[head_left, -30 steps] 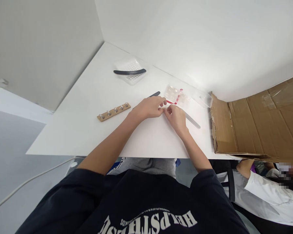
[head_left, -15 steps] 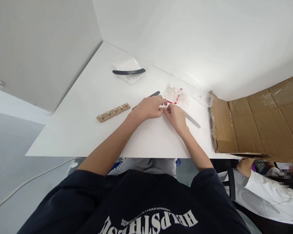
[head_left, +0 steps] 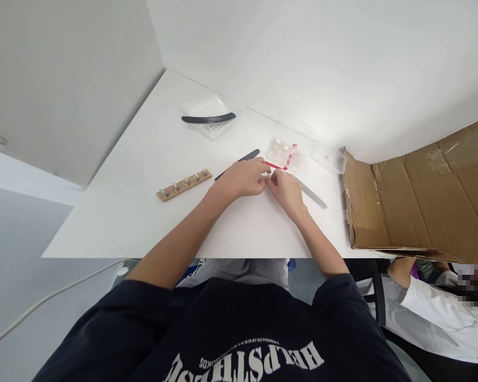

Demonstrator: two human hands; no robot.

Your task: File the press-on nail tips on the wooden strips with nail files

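Navy shirt (head_left: 223, 329) lettered HELPST, left hand (head_left: 242, 178) and right hand (head_left: 287, 193) pinching, held item hidden

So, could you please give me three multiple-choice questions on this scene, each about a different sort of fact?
1. Where does the curved black nail file lie?
A) on the clear plastic tray
B) on the wooden strip
C) held in a hand

2. How many metal studs stand on the strip?
A) three
B) five
C) eight

3. How are the left hand and right hand placed?
A) far apart
B) close together, touching
C) both off the table

1: A, the file rests across the tray.
2: B, five stand in a row.
3: B, they meet over the table.
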